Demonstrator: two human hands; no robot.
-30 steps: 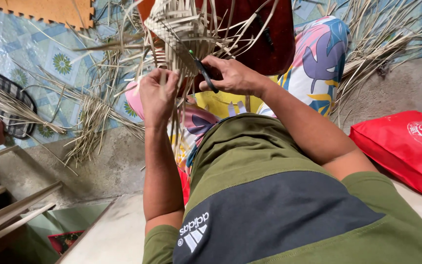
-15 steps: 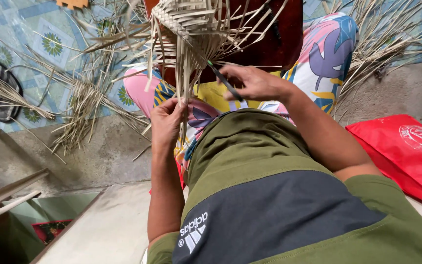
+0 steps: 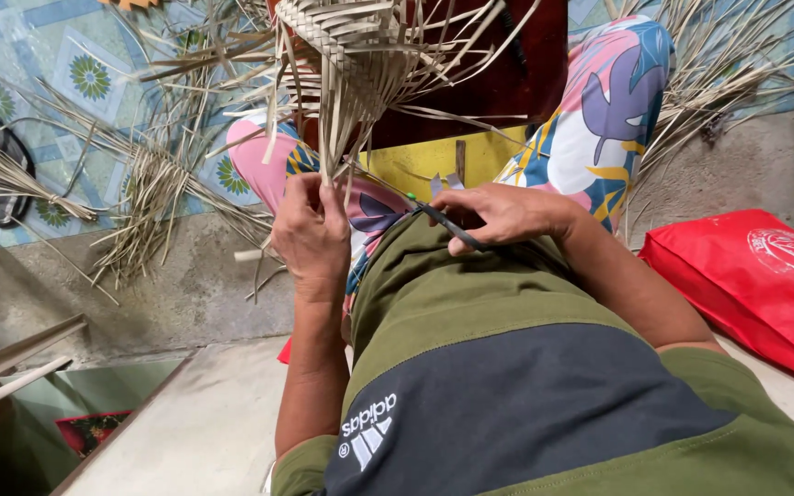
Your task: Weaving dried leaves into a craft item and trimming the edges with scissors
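A half-woven basket of pale straw strips [image 3: 351,46] rests between my knees, with loose strips hanging down from it. My left hand [image 3: 310,234] is closed around a bunch of those hanging strips [image 3: 333,147] just below the weave. My right hand [image 3: 503,216] holds a thin dark tool with a green tip [image 3: 443,220], pointed toward the left hand. Both hands sit over my lap, above colourful patterned trousers [image 3: 608,101].
Loose straw strips [image 3: 149,193] lie spread on the patterned floor mat at left and at upper right. A red bag [image 3: 765,285] lies on the concrete ledge at right. Wooden slats [image 3: 11,358] show at lower left. A dark red board [image 3: 507,64] stands behind the basket.
Both hands have dropped lower from the weave toward my lap. The left hand now grips the hanging strips further down, and the right hand with the tool has moved down beside it.
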